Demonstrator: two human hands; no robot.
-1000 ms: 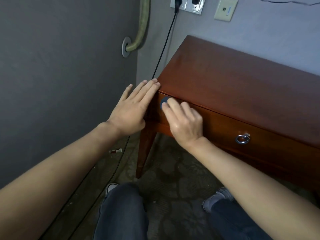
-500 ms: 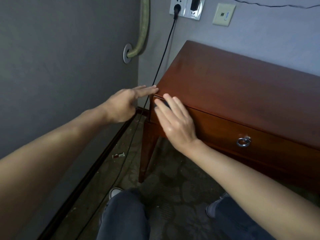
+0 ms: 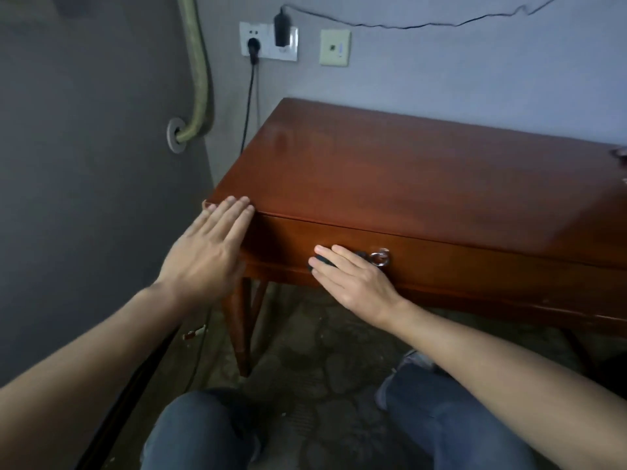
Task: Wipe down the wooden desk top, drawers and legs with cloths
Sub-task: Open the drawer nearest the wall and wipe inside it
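Note:
A reddish-brown wooden desk (image 3: 424, 178) stands against the back wall. My left hand (image 3: 207, 252) lies flat with straight fingers on the desk's front left corner. My right hand (image 3: 353, 279) presses a small dark cloth (image 3: 322, 262) flat against the drawer front (image 3: 475, 266), just left of the metal ring pull (image 3: 380, 257). Most of the cloth is hidden under my fingers. A desk leg (image 3: 241, 327) shows below the left corner.
A grey wall closes in on the left with a green pipe (image 3: 200, 79). A wall socket (image 3: 268, 40) feeds a black cable (image 3: 249, 103) down beside the desk. My knees (image 3: 203, 432) and a shoe (image 3: 414, 361) are over patterned carpet. Small debris (image 3: 193, 334) lies on the floor.
My right hand has slid the cloth rightward along the drawer front, from the left corner to beside the ring pull. My left hand has flattened on the corner. The view has pulled back.

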